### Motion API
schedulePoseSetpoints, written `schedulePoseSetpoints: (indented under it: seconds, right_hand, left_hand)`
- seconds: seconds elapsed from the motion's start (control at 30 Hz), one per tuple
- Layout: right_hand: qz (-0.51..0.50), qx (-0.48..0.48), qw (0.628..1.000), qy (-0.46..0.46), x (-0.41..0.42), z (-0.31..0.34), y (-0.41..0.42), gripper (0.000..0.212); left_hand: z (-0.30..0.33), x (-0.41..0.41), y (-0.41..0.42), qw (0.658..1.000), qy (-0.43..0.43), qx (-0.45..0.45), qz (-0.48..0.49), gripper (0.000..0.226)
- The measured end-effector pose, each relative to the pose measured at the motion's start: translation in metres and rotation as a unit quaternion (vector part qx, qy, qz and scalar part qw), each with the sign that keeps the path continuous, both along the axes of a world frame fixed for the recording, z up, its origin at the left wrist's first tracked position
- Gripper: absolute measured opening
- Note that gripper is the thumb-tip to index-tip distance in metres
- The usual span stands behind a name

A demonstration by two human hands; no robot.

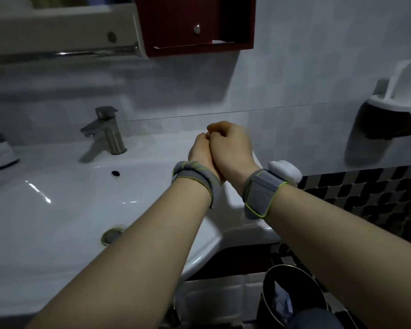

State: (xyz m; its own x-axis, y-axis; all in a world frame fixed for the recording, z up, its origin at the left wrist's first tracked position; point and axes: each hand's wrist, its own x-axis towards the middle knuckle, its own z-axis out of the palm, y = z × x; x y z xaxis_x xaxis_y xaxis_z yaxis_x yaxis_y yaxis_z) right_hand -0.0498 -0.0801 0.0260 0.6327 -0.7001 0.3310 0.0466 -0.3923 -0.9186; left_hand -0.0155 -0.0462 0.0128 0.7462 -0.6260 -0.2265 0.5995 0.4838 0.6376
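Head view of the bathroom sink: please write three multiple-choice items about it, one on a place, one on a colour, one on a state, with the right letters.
1. Relative to the left hand, the faucet stands: A. to its right; B. to its left; C. in its grip.
2. The wall cabinet is: A. dark red; B. blue; C. yellow.
3. The left hand and the right hand are: A. far apart; B. both on the faucet; C. pressed together.

Answers:
1. B, the faucet is at the back edge of the sink, left of both hands.
2. A, its door and frame show dark red.
3. C, the hands touch, fingers curled, over the sink's right side.
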Motion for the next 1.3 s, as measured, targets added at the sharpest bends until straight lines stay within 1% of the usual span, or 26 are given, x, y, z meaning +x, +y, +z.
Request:
schedulePoseSetpoints:
  seconds: [0.03,0.13,0.27,0.33,0.4,0.47,0.53,0.6,0.67,0.7,0.77,0.9,0.93,1.07,1.13,1.2,1.3]
  right_hand:
    - [-0.003,-0.007,1.0,-0.017,0.001,-0.002,0.0,0.035]
    - [-0.003,-0.011,0.999,-0.05,0.008,-0.005,0.001,0.033]
    - [0.031,0.008,0.996,-0.078,0.014,-0.007,0.0,0.036]
    - [0.04,0.002,0.996,-0.083,0.018,-0.008,-0.003,0.037]
    - [0.038,0.01,0.995,-0.09,0.023,-0.009,-0.005,0.036]
    - [0.026,0.036,0.994,-0.101,0.027,-0.008,-0.008,0.033]
    - [0.006,0.06,0.992,-0.114,0.032,-0.008,-0.009,0.031]
    - [-0.012,0.09,0.987,-0.131,0.035,-0.009,-0.011,0.028]
    - [-0.019,0.118,0.982,-0.145,0.036,-0.011,-0.013,0.028]
    - [-0.02,0.128,0.981,-0.147,0.037,-0.013,-0.015,0.028]
    - [-0.023,0.14,0.979,-0.149,0.038,-0.017,-0.019,0.027]
    - [-0.056,0.11,0.977,-0.172,0.034,-0.025,-0.03,0.023]
    - [-0.063,0.105,0.976,-0.178,0.033,-0.028,-0.033,0.021]
    - [-0.087,0.089,0.977,-0.176,0.032,-0.038,-0.039,0.018]
    - [-0.073,0.057,0.982,-0.166,0.029,-0.043,-0.038,0.015]
    - [-0.046,0.004,0.99,-0.135,0.024,-0.046,-0.033,0.014]
    - [-0.008,-0.06,0.993,-0.105,0.016,-0.049,-0.03,0.01]
  left_hand:
    - [0.002,-0.002,0.003,1.0,0.012,-0.024,-0.011,0.032]
    - [0.002,0.005,0.002,0.998,0.015,-0.048,-0.033,0.036]
    - [-0.001,0.01,0.001,0.99,0.063,-0.112,-0.061,0.029]
    - [-0.004,0.014,-0.001,0.99,0.069,-0.112,-0.052,0.028]
    - [-0.007,0.021,-0.004,0.992,0.061,-0.094,-0.052,0.028]
    - [-0.009,0.027,-0.006,0.992,0.063,-0.092,-0.052,0.024]
    - [-0.008,0.029,-0.007,0.996,0.046,-0.05,-0.056,0.017]
    - [-0.013,0.036,-0.013,0.999,0.018,-0.011,-0.047,0.015]
    - [-0.015,0.041,-0.018,0.999,-0.008,0.051,-0.017,0.019]
    - [-0.016,0.042,-0.019,0.998,-0.018,0.065,0.001,0.023]
    - [-0.014,0.049,-0.019,1.0,0.008,0.023,-0.002,0.03]
    - [-0.013,0.063,-0.02,0.996,0.054,-0.063,0.031,0.014]
    - [-0.013,0.064,-0.018,0.994,0.059,-0.079,0.041,0.013]
    - [-0.011,0.067,-0.014,0.993,0.054,-0.088,0.057,0.031]
    - [-0.011,0.068,-0.011,0.992,0.056,-0.091,0.063,0.032]
    - [-0.01,0.069,-0.009,0.99,0.06,-0.102,0.073,0.025]
    - [-0.012,0.071,-0.008,0.985,0.078,-0.125,0.086,0.018]
